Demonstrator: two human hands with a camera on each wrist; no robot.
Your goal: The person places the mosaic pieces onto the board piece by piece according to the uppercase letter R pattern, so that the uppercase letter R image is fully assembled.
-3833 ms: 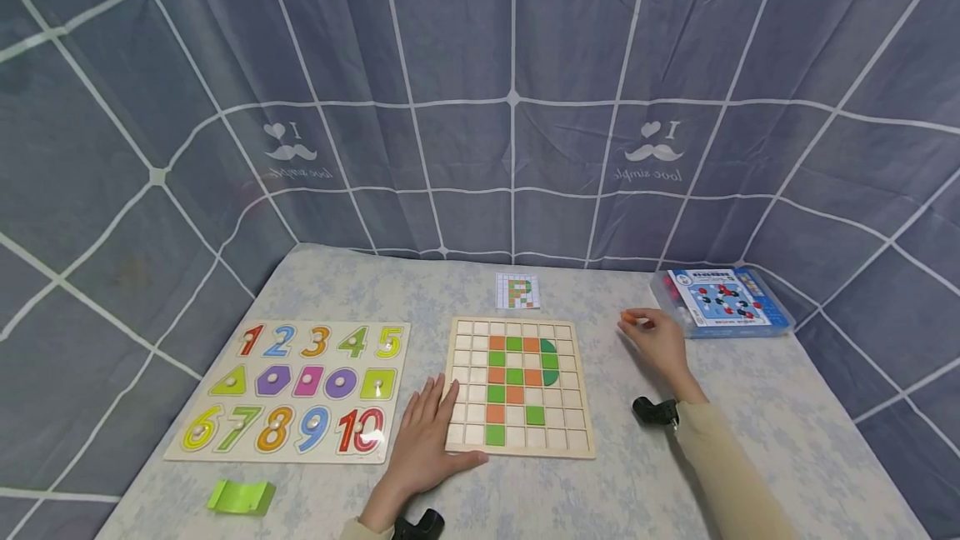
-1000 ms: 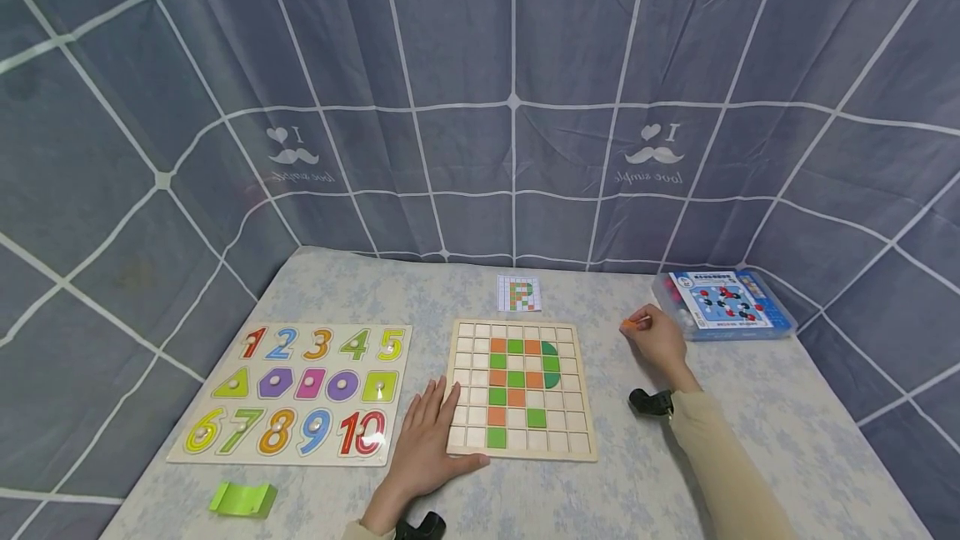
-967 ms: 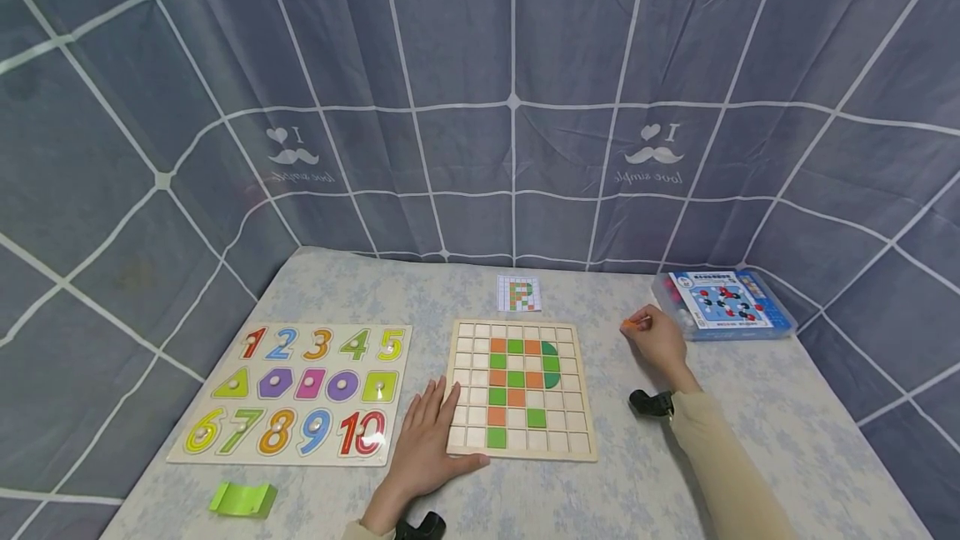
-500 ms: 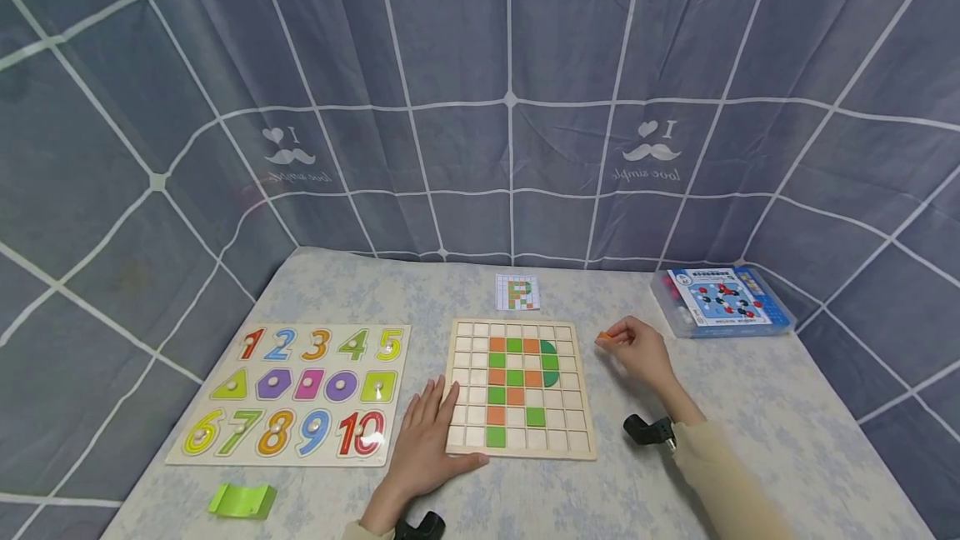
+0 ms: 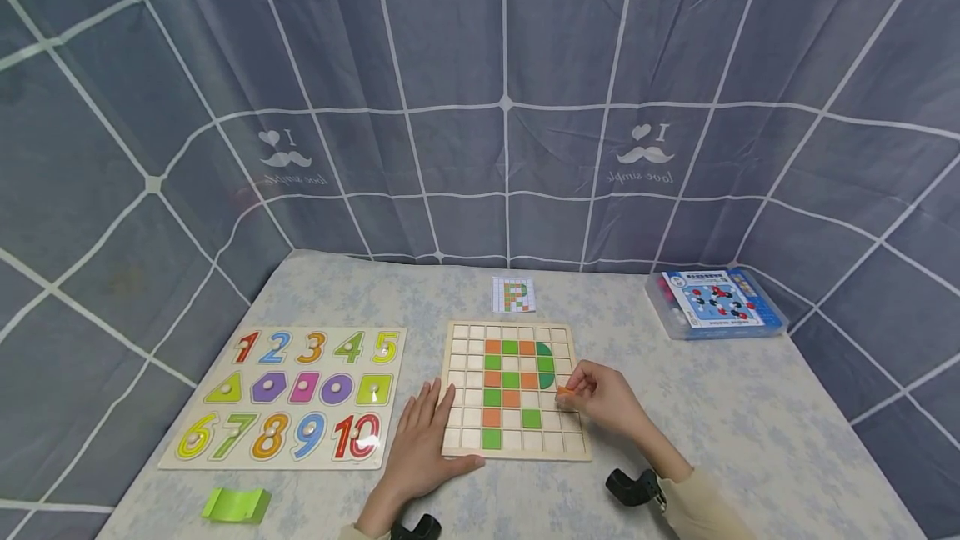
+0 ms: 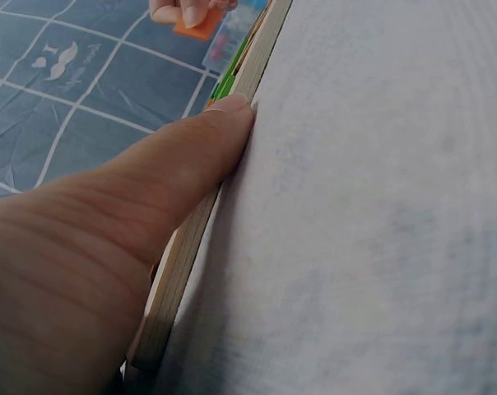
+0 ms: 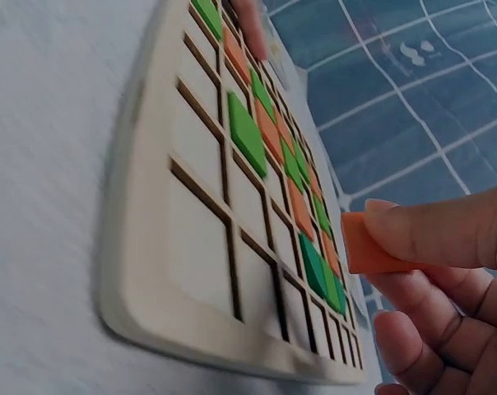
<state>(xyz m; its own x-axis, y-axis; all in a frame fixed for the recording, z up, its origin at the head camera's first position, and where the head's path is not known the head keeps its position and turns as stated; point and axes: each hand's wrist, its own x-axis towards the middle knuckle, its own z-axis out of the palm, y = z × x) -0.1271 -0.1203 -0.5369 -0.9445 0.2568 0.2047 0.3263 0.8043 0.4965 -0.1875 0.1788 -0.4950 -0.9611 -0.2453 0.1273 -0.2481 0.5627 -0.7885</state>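
Note:
A wooden grid board [image 5: 517,455] lies on the table, with green and orange square tiles and two rounded dark green pieces set in its cells. Between thumb and fingers, my right hand [image 5: 606,398] pinches an orange square tile [image 7: 364,247] above the board's right side. One green tile [image 5: 531,418] sits apart at lower middle, diagonally below an orange one. My left hand [image 5: 422,444] rests at the board's lower left, fingers stretched along the left edge. In the left wrist view its thumb [image 6: 191,144] lies against the board's front edge.
Behind the board lies a small pattern card [image 5: 513,295]. On the left is a number-and-shape puzzle board [image 5: 300,357], with a green curved block [image 5: 236,506] in front of it. A clear plastic box with a molecule picture [image 5: 716,307] stands at the back right.
My right hand has carried the orange tile left and nearer, from beside the plastic box to over the board's right side. The left hand keeps its place.

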